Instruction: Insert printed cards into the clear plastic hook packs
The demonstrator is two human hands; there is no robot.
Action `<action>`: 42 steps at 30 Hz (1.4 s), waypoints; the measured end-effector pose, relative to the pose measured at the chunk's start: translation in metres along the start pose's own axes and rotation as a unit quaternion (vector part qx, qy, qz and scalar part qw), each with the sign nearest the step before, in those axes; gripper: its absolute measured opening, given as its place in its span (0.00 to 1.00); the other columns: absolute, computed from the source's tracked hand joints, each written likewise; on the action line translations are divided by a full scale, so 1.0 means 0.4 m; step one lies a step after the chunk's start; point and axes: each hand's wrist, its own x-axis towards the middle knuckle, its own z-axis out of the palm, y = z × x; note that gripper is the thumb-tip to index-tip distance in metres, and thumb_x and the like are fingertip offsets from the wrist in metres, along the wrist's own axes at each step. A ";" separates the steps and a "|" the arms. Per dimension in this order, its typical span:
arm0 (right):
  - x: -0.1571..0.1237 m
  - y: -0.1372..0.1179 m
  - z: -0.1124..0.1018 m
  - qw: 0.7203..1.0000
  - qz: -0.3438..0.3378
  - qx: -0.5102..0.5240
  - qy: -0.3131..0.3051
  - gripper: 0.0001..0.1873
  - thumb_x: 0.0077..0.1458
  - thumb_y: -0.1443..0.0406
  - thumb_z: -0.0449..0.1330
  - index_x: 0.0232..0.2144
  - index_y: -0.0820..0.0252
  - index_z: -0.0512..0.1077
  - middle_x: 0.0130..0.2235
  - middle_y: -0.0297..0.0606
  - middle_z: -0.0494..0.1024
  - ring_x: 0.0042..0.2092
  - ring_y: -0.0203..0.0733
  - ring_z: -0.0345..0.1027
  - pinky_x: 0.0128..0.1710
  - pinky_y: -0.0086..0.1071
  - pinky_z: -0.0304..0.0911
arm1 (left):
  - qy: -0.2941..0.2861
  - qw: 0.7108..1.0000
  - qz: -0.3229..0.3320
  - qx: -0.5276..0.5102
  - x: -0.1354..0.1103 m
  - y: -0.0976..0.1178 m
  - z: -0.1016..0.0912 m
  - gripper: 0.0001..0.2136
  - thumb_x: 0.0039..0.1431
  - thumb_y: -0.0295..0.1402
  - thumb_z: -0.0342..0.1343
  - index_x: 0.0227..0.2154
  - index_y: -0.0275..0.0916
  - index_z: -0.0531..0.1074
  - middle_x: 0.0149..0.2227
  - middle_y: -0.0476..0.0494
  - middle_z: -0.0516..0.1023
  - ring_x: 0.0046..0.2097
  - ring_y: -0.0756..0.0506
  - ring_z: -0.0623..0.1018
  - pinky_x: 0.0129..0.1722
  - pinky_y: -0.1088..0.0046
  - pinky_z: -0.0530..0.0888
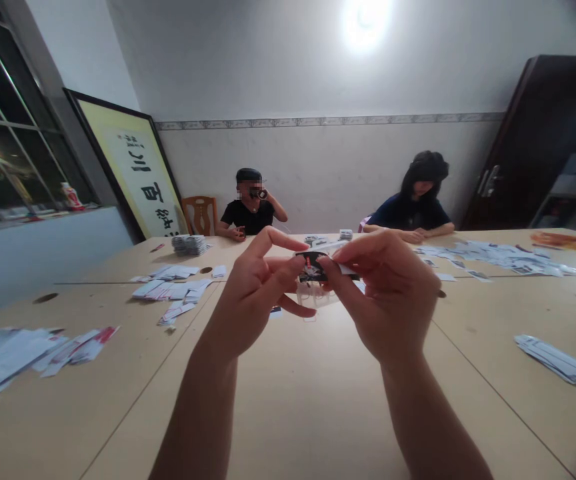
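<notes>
Both of my hands are raised above the wooden table and meet on one small item. My left hand pinches a small black-and-white printed card between thumb and forefinger, its other fingers loosely spread. My right hand grips the same card from the right, fingers curled around it. A clear plastic sleeve or packet hangs just below the card; I cannot tell which hand holds it.
Loose cards and wrappers lie at the left edge, mid-left, far right, and in a small pile. Two people sit at the far side. A stack of cards stands near a chair.
</notes>
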 end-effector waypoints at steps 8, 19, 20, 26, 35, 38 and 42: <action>0.002 0.000 0.000 1.000 0.007 -0.009 -0.004 0.11 0.52 0.77 0.66 0.31 0.56 0.72 0.28 0.28 0.73 0.30 0.33 0.71 0.30 0.29 0.74 | -0.012 1.000 0.013 -0.004 -0.003 -0.002 0.000 0.07 0.67 0.36 0.60 0.41 0.42 0.67 0.30 0.53 0.82 0.32 0.50 0.83 0.28 0.75 0.85; 0.000 0.000 0.000 1.000 0.009 -0.011 0.000 0.11 0.52 0.76 0.66 0.30 0.56 0.72 0.28 0.28 0.73 0.30 0.34 0.70 0.30 0.30 0.73 | 0.010 1.000 0.009 0.006 0.001 0.001 0.005 0.09 0.65 0.36 0.62 0.40 0.42 0.66 0.28 0.54 0.81 0.33 0.48 0.84 0.27 0.74 0.85; 0.000 0.002 0.001 1.000 0.009 -0.010 0.000 0.11 0.52 0.76 0.66 0.31 0.56 0.72 0.28 0.28 0.73 0.30 0.34 0.70 0.30 0.30 0.72 | 0.013 1.000 0.008 0.008 0.002 0.001 0.005 0.09 0.65 0.36 0.62 0.40 0.42 0.66 0.28 0.54 0.81 0.33 0.48 0.84 0.27 0.74 0.85; 0.003 0.021 0.008 1.000 0.012 -0.003 0.007 0.10 0.52 0.75 0.66 0.31 0.56 0.72 0.28 0.28 0.72 0.30 0.33 0.69 0.29 0.30 0.71 | 0.025 0.999 0.009 0.024 0.009 -0.007 0.006 0.10 0.64 0.38 0.63 0.40 0.42 0.66 0.28 0.54 0.80 0.33 0.49 0.83 0.29 0.73 0.86; 0.005 0.038 0.017 0.999 0.022 -0.029 0.023 0.10 0.53 0.72 0.66 0.29 0.55 0.70 0.28 0.27 0.72 0.29 0.33 0.69 0.28 0.30 0.70 | 0.059 0.997 0.013 0.044 0.011 -0.019 0.005 0.12 0.64 0.41 0.62 0.39 0.42 0.67 0.29 0.55 0.79 0.28 0.51 0.81 0.27 0.74 0.85; 0.008 0.047 0.021 0.997 0.048 -0.049 0.032 0.10 0.53 0.70 0.66 0.29 0.55 0.68 0.27 0.27 0.70 0.27 0.33 0.67 0.23 0.28 0.66 | 0.064 0.997 0.017 0.048 0.015 -0.021 0.007 0.12 0.64 0.42 0.62 0.39 0.42 0.67 0.27 0.55 0.77 0.27 0.51 0.80 0.27 0.75 0.84; 0.010 0.054 0.024 0.993 0.086 -0.066 0.036 0.10 0.54 0.65 0.67 0.29 0.56 0.68 0.27 0.27 0.71 0.24 0.31 0.67 0.19 0.26 0.63 | 0.080 0.994 0.018 0.067 0.017 -0.019 0.009 0.13 0.64 0.44 0.62 0.38 0.42 0.66 0.26 0.54 0.77 0.28 0.49 0.81 0.27 0.75 0.84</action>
